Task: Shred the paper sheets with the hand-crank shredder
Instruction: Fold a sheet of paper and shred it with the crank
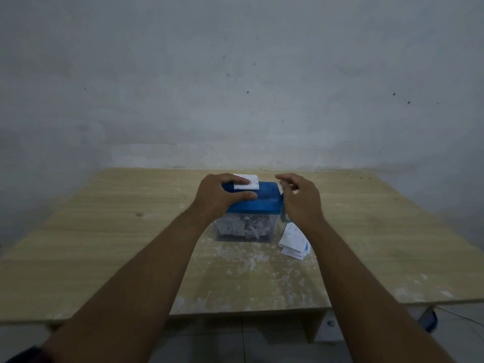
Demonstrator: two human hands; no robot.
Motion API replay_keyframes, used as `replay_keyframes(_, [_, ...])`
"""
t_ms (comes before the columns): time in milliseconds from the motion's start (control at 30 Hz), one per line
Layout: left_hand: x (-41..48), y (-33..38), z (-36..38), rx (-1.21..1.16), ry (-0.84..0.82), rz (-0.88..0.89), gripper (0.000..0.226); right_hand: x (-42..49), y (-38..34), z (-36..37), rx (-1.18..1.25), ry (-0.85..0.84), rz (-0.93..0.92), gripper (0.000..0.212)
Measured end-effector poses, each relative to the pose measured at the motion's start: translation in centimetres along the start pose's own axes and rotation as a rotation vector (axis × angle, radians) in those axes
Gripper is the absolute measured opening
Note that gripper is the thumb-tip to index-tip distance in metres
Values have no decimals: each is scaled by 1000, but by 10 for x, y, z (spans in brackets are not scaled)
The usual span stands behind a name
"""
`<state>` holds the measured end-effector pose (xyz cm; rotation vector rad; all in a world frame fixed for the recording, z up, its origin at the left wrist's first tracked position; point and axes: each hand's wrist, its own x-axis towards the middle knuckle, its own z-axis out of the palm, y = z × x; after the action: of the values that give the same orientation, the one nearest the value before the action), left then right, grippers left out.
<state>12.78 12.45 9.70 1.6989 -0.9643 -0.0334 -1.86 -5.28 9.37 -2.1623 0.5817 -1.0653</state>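
Small hand-crank shredder, blue plastic lid on a clear bin, standing upright, bin stuffed with white shreds. White printed paper slip poking up out of the top slot. Loose pile of white printed slips lying flat just right of it.

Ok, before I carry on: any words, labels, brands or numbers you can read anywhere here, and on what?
Paper sheet on the shredder lid: printed marks, too small to read.
Loose slips on the table: print and blue patches, too blurred to read.
No label or brand shows on the lid itself.
Nothing legible anywhere.
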Motion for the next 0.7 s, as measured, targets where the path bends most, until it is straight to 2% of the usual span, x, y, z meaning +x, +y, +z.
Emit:
replay_keyframes(100, [-1, -1, 1, -15, 3, 4, 53, -23, 30, 0, -16, -27, 186, 27])
replay_keyframes(167, [-1, -3, 1, -22, 11, 7, 53, -36, 46, 3, -83, -122, 247, 23])
replay_keyframes(233, [-1, -3, 2, -21, 26, 7, 54, -45, 52, 6, -98, -139, 291, 28])
replay_keyframes(500, [-2, -2, 8, -25, 51, -12, 47, -57, 12, -14, 194, 69, 311, 25])
replay_keyframes(600, [-2, -2, 7, -21, 34, -10, 43, -43, -8, -30, 361, 66, 309, 17])
replay_keyframes(700, [-2, -3, 7, -3, 22, 6, 47, -23, -19, -40, 360, 14, 339, 14])
